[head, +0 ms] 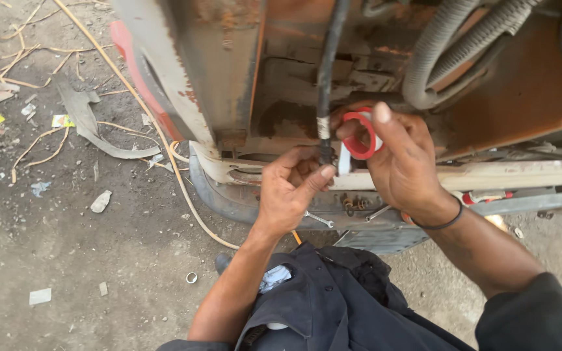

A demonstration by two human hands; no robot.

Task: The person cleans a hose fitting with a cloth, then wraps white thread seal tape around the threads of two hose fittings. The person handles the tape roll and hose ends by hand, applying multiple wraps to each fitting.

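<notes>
Dusty dirt ground in daylight, strewn with paper scraps and perhaps dry stalks.

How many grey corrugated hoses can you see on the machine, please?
2: both at the upper right, side by side, one corrugated hose curving down on the left, the other corrugated hose just right of it. More may run out of view.

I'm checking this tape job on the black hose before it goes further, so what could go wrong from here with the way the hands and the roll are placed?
The left hand pinches the black hose only at its lower end, so it may twist as tape goes on. The right hand holds the red tape roll close against rusty metal panels, where the white tape strip could snag or pick up grit. A small spanner resting on the ledge below could get knocked onto the dirt.
</notes>
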